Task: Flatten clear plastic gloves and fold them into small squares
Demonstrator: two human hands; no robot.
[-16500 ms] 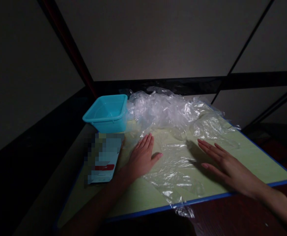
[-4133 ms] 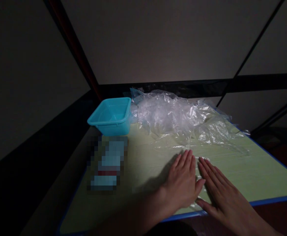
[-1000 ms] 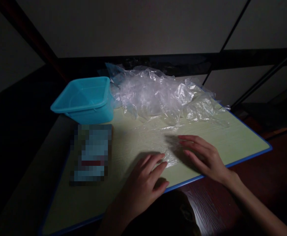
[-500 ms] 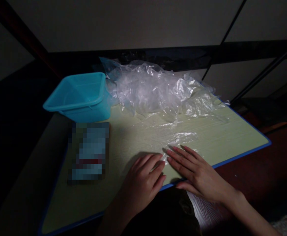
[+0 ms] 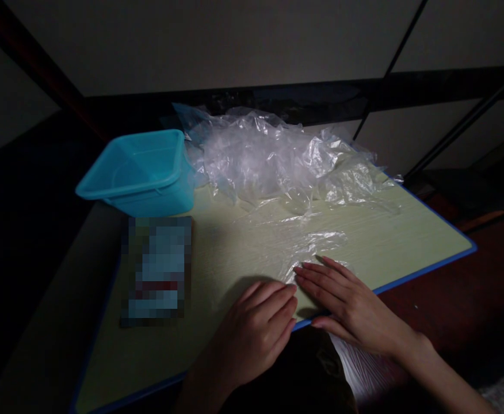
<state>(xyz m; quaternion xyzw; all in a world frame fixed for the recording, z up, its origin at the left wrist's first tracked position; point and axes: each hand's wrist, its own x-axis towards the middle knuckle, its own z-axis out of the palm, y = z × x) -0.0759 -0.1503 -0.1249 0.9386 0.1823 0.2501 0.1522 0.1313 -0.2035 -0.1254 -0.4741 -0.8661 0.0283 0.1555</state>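
Observation:
A thin clear plastic sheet (image 5: 304, 244) lies flat on the pale green board (image 5: 407, 241) and hangs over its near edge. My left hand (image 5: 256, 333) rests palm down at the board's front edge, fingers together and extended. My right hand (image 5: 347, 302) lies flat on the sheet just right of it, fingers stretched out, the fingertips of both hands nearly touching. Neither hand grips anything.
A heap of crumpled clear plastic (image 5: 278, 158) fills the board's far side. A turquoise tub (image 5: 137, 172) stands at the far left, a blurred flat packet (image 5: 159, 267) in front of it. A dark rail runs behind; dark wood floor lies right.
Over the last second my right hand slid left and nearer along the sheet until it met my left hand, which shifted slightly right. The view barely moved.

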